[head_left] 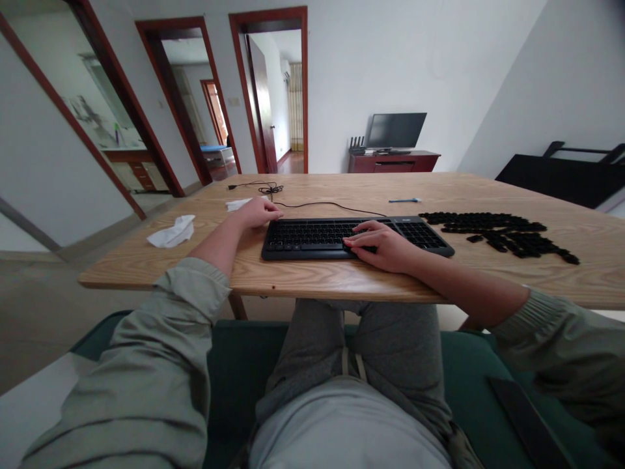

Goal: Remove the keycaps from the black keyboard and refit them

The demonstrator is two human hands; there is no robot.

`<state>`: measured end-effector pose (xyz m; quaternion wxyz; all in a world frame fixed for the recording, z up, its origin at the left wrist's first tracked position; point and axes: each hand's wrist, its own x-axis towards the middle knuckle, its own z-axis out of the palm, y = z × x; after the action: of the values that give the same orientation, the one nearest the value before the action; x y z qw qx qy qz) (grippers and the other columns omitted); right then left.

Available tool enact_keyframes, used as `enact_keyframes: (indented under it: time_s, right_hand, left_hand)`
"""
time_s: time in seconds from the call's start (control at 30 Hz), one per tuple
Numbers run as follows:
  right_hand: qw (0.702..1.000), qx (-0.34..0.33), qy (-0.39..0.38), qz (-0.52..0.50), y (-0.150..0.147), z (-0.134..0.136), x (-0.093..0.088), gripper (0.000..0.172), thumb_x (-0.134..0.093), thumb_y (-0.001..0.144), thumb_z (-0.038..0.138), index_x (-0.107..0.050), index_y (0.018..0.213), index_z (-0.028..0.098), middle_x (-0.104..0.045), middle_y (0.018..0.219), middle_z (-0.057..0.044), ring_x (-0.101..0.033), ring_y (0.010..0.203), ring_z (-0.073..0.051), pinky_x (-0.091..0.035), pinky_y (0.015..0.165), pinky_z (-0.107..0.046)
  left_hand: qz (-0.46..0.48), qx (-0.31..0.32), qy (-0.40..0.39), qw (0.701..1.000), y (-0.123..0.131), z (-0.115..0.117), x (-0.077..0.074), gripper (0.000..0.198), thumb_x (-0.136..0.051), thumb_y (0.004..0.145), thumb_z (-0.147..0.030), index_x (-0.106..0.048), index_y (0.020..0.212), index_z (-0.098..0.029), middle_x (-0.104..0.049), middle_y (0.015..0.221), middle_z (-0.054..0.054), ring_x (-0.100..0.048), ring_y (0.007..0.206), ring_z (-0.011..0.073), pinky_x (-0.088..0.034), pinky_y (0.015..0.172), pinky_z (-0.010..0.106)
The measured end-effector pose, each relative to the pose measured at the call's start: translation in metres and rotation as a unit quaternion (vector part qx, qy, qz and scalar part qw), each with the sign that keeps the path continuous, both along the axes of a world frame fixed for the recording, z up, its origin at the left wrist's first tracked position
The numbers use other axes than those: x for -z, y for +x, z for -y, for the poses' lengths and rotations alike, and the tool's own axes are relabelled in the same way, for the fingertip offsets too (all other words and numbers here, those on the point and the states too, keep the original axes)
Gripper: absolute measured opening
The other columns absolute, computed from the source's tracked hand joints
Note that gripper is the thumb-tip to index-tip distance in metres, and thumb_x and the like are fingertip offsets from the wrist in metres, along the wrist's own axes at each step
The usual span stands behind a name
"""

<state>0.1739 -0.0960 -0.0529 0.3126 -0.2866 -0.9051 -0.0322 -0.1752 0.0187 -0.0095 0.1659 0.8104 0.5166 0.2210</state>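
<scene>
A black keyboard (pixel 312 247) lies flat near the front edge of the wooden table. My left hand (pixel 258 212) rests by its upper left corner, fingers curled together; whatever may be in them is hidden. Over the keyboard's middle right, my right hand (pixel 383 247) is palm down. Its thumb and index finger come together low over the keys, and anything pinched there is too small to name. To the right of the keyboard, many loose black keycaps (pixel 530 244) lie spread in rows. A thin cable (pixel 322 204) runs from behind the keyboard to a coil at the back left.
White crumpled tissues (pixel 173 232) lie on the left of the wooden table (pixel 342 283). A small blue brush-like tool (pixel 405 200) lies behind the keyboard. A dark flat object (pixel 530 423) is on the green seat (pixel 234 365) at my right. A television (pixel 396 130) stands against the far wall.
</scene>
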Motion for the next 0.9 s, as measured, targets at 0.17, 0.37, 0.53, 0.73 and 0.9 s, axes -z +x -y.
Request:
enact_keyframes:
  time_s: [0.17, 0.37, 0.53, 0.73, 0.9]
  right_hand:
    - [1.000, -0.009, 0.001, -0.003, 0.000, -0.001, 0.001, 0.029, -0.059, 0.086, 0.017, -0.077, 0.107, 0.027, -0.076, 0.104, -0.004, -0.065, 0.105, -0.024, -0.051, 0.099, -0.047]
    - [1.000, 0.012, 0.013, 0.026, 0.004, 0.003, -0.002, 0.039, -0.061, 0.079, 0.016, -0.076, 0.114, 0.025, -0.071, 0.120, -0.007, -0.059, 0.114, -0.028, -0.045, 0.101, -0.051]
    - [0.999, 0.024, 0.000, 0.034, 0.004, 0.005, -0.003, 0.038, -0.060, 0.079, 0.017, -0.076, 0.112, 0.028, -0.073, 0.114, -0.006, -0.061, 0.106, -0.026, -0.044, 0.099, -0.048]
    - [1.000, 0.024, -0.003, 0.009, 0.002, 0.001, -0.003, 0.027, -0.058, 0.085, 0.019, -0.078, 0.102, 0.025, -0.075, 0.099, -0.005, -0.064, 0.095, -0.022, -0.048, 0.092, -0.041]
    - [0.999, 0.034, -0.026, -0.024, 0.003, -0.001, -0.004, 0.019, -0.060, 0.088, 0.025, -0.078, 0.096, 0.025, -0.075, 0.090, -0.004, -0.065, 0.089, -0.021, -0.050, 0.087, -0.038]
  left_hand:
    - [-0.003, 0.006, 0.014, 1.000, 0.007, 0.008, -0.005, 0.038, -0.064, 0.074, -0.048, -0.078, 0.087, -0.015, -0.068, 0.067, 0.003, -0.051, 0.057, 0.0126, -0.037, 0.054, 0.025]
    - [-0.073, 0.220, 0.062, 0.971, 0.089, 0.065, -0.014, 0.037, -0.069, 0.075, -0.050, -0.079, 0.097, -0.023, -0.075, 0.086, 0.004, -0.061, 0.071, 0.0158, -0.041, 0.064, 0.027]
    - [-0.056, 0.268, 0.081, 0.958, 0.129, 0.083, -0.001, 0.027, -0.068, 0.078, -0.042, -0.078, 0.095, -0.022, -0.075, 0.084, 0.003, -0.063, 0.071, 0.0154, -0.042, 0.065, 0.028]
    - [-0.006, 0.254, 0.080, 0.964, 0.126, 0.079, 0.009, 0.019, -0.066, 0.080, -0.031, -0.076, 0.089, -0.018, -0.073, 0.080, 0.003, -0.063, 0.070, 0.0146, -0.044, 0.068, 0.028]
    - [-0.016, 0.271, 0.078, 0.959, 0.124, 0.080, 0.010, 0.022, -0.065, 0.081, -0.029, -0.077, 0.095, -0.018, -0.075, 0.086, 0.004, -0.065, 0.075, 0.0154, -0.045, 0.071, 0.027]
